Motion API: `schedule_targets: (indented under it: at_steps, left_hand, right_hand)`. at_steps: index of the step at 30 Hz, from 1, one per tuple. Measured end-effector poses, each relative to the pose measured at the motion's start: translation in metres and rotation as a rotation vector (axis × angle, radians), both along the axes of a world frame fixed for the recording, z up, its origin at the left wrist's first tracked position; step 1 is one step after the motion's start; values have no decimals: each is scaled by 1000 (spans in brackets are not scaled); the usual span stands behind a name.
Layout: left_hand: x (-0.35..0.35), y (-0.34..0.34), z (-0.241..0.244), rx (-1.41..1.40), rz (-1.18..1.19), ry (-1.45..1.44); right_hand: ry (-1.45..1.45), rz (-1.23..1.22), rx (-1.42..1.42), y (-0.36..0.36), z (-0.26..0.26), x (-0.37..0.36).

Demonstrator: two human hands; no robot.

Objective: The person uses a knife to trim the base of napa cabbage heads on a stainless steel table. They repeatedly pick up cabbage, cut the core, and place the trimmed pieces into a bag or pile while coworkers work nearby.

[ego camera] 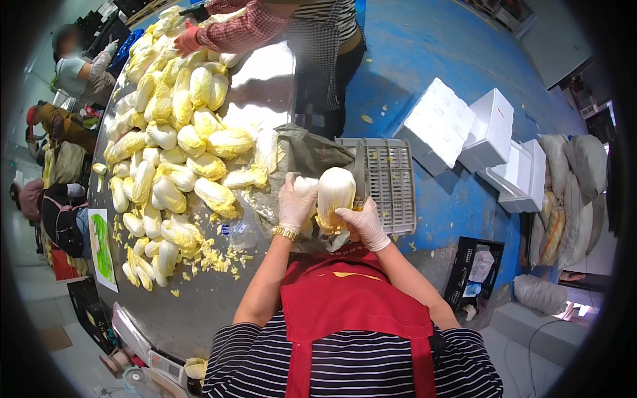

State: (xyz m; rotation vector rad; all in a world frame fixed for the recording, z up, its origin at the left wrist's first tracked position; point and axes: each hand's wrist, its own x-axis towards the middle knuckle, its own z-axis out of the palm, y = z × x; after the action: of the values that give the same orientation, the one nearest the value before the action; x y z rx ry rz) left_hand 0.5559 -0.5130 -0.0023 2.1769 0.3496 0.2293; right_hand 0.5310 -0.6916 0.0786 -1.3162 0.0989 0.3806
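Note:
My gloved left hand point(297, 203), with a gold watch at its wrist, is closed around a small white piece of napa cabbage point(304, 186). In my gloved right hand point(366, 223) is a trimmed napa cabbage head point(336, 196), white end up and yellow leaf tips down; a knife point(359, 174) stands beside it, its handle at the same hand. Below both hands lies a grey-green woven sack point(313, 149), partly hidden by them. A large pile of napa cabbages point(169, 164) covers much of the metal table point(179, 313) to the left.
A grey plastic crate point(390, 186) stands right of the sack. White foam boxes point(438, 124), a black crate point(458, 273) and full sacks point(572, 199) are farther right. Across the table a co-worker point(318, 45) reaches over the pile. A scale point(166, 365) sits at the lower left.

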Motion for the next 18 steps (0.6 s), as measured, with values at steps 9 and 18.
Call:
schedule_targets:
  at_steps: [9,18]
  left_hand:
    - [-34,-20,70,-766,-274,92]
    - [-59,-8,61,-791,-225,18]
  right_hand:
    - [-48,104,-225,10,-10,3]
    - [-173,244,-520,23,22,3]
